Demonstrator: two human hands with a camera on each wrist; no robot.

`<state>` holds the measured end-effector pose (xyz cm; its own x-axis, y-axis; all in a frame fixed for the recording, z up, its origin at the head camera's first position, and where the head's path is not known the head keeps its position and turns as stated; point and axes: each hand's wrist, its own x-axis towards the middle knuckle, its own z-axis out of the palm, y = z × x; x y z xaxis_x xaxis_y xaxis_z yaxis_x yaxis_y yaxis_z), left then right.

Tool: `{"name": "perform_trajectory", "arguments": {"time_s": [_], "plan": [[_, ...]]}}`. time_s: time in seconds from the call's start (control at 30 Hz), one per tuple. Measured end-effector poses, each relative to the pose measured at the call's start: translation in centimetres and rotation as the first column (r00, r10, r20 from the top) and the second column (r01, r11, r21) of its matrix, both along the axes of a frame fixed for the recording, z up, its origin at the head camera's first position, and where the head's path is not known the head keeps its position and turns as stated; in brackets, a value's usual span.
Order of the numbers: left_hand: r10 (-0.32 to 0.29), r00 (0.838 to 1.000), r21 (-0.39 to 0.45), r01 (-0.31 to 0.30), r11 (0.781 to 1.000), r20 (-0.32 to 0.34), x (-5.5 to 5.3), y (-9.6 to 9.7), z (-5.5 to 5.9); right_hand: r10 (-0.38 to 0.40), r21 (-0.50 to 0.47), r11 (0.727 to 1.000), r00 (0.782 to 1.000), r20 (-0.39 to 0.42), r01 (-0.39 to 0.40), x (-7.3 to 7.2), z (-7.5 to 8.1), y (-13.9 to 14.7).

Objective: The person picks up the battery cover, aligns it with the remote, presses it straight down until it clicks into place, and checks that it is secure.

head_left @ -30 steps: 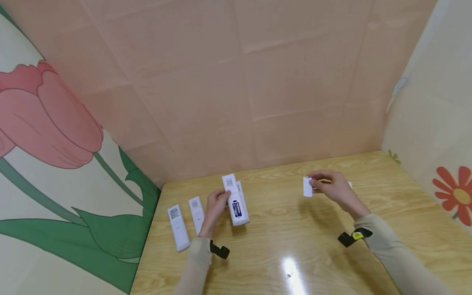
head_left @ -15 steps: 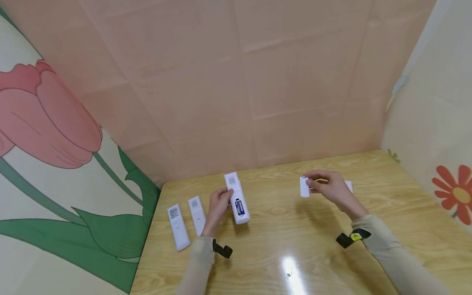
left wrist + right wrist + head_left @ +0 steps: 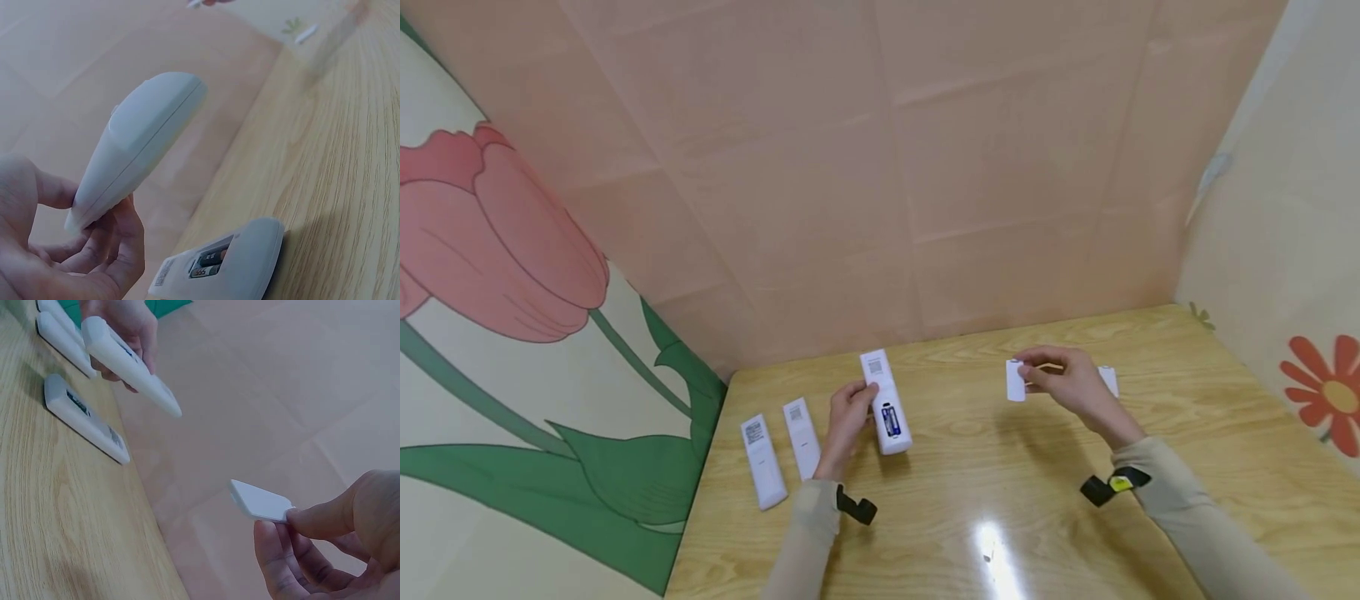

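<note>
My left hand (image 3: 847, 417) grips a white remote control (image 3: 886, 392) by its side, raised off the table. Its back faces up, and batteries show in the uncovered compartment. Between thumb and fingers, my right hand (image 3: 1071, 383) pinches a small white battery cover (image 3: 1016, 382) in the air, well apart from the remote. A second remote (image 3: 250, 259) lies on the table under the held one, its compartment uncovered with batteries inside; the head view hides it behind the held remote.
Two more white remotes (image 3: 763, 462) (image 3: 802, 437) lie back-up on the left of the wooden table (image 3: 940, 500). Another white battery cover (image 3: 1108, 380) rests on the table behind the right hand. A pinkish backdrop (image 3: 925, 208) rises along the back edge.
The left hand has shifted slightly right with its remote, which now covers the remote below it. The right hand has moved slightly left with the cover, so the other cover shows more.
</note>
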<state>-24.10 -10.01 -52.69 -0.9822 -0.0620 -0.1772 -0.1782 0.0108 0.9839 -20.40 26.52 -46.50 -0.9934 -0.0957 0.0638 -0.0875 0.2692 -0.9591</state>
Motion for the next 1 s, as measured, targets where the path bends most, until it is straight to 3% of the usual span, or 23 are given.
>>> {"name": "perform_trajectory", "arguments": {"time_s": [0.4,0.83,1.0], "plan": [[0.026,1.000,0.013,-0.026,1.000,-0.003,-0.2,1.3,0.1,0.013,0.019,1.000,1.000,-0.008,-0.013,0.2,-0.2,-0.4],[-0.007,1.000,-0.032,0.007,0.999,0.002,0.3,1.9,0.3,0.028,0.008,1.000,1.000,0.002,-0.028,0.5,-0.2,-1.4],[-0.027,1.000,-0.010,0.027,1.000,0.000,0.4,2.3,0.1,0.036,0.006,0.999,0.999,0.025,-0.036,0.6,-0.4,-1.7]]}}
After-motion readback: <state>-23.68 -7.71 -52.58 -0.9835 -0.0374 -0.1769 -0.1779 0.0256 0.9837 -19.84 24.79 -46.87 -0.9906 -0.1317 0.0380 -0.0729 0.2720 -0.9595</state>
